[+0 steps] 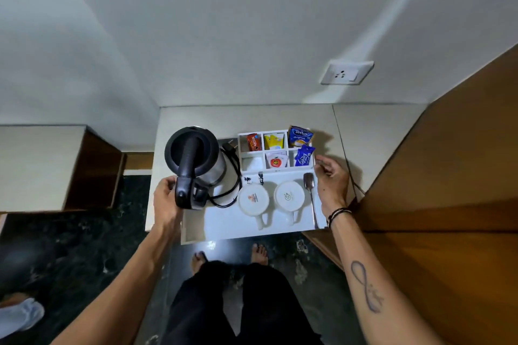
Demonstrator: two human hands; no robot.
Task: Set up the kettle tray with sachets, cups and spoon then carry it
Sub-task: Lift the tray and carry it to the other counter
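A white kettle tray [224, 228] sits on a pale counter, its front edge overhanging. On its left stands a steel kettle [196, 161] with a black lid and handle. Two white cups [253, 199] [289, 195] lie upside down in the middle, and a spoon [311, 196] lies along the right side. Sachets [276, 140] fill the divided compartments at the back. My left hand [165, 196] is against the tray's left edge beside the kettle handle. My right hand [332, 182] rests at the tray's right edge, fingers curled; whether either hand grips the tray is unclear.
The counter [378, 131] meets a white wall with a socket [347, 72]. A wooden panel [448, 165] rises close on the right. A lower wooden unit [56, 168] stands to the left. Dark marble floor and my bare feet [229, 256] lie below.
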